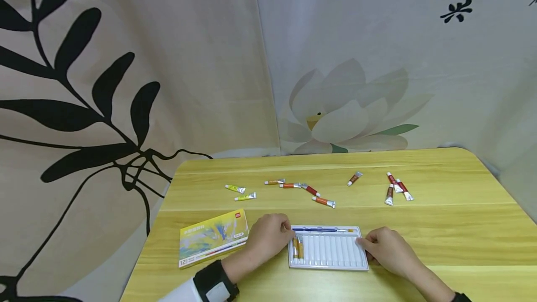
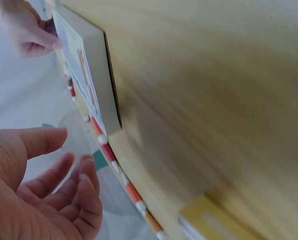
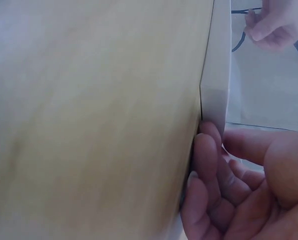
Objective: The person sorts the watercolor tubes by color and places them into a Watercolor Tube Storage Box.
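A white plastic paint tray (image 1: 333, 251) with narrow slots lies on the table. Two ochre paint tubes (image 1: 300, 249) fill slots at its left end, and a blue paintbrush (image 1: 320, 229) lies in the groove along its far edge. My right hand (image 1: 390, 249) pinches the tray's right edge; in the right wrist view its thumb and curled fingers (image 3: 206, 155) grip the side wall. My left hand (image 1: 270, 234) hovers by the tray's far left corner. The left wrist view shows that left hand (image 2: 54, 190) with thumb and fingers apart and nothing between them.
The yellow paint box (image 1: 214, 237) lies left of the tray. Behind it are two yellow tubes (image 1: 245, 196), then several ochre, orange and red tubes (image 1: 290, 185). A brown tube (image 1: 354, 179) and a dark red and brown cluster (image 1: 389, 195) lie farther right. A printed curtain (image 1: 209, 59) hangs behind.
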Motion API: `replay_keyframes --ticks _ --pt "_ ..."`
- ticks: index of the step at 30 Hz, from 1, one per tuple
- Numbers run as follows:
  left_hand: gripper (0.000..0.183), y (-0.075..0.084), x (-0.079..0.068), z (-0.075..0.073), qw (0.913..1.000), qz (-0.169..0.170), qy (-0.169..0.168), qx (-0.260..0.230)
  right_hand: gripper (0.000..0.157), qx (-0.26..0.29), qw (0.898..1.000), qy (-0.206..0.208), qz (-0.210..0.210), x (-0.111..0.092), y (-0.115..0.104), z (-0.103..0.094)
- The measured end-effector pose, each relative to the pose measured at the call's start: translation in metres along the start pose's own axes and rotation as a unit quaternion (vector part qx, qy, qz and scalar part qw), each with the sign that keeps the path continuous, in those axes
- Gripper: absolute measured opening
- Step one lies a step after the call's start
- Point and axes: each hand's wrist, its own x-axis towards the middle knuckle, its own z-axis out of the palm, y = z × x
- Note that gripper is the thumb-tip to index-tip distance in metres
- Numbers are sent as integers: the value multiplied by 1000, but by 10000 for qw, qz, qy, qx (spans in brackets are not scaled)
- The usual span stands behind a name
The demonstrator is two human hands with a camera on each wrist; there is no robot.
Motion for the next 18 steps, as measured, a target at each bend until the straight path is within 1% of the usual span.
replay_keyframes --ticks 2,5,7,10,12,18 --pt "10 -2 3 -3 9996 84 194 198 34 0 10000 4 -2 0 0 0" --pt "23 -6 7 -8 9982 285 398 344 34 -16 10000 23 -15 0 0 0" --pt "32 -9 10 -10 9969 480 481 399 34 -17 10000 35 -36 -1 0 0" --pt "43 -13 15 -13 9946 749 515 495 34 -46 10000 59 -60 -1 0 0" --pt "49 -16 20 -13 9935 852 493 571 34 -55 9999 67 -66 -1 1 0" --pt "62 -30 39 -14 9900 925 406 981 35 -35 9999 67 -97 -2 1 0"
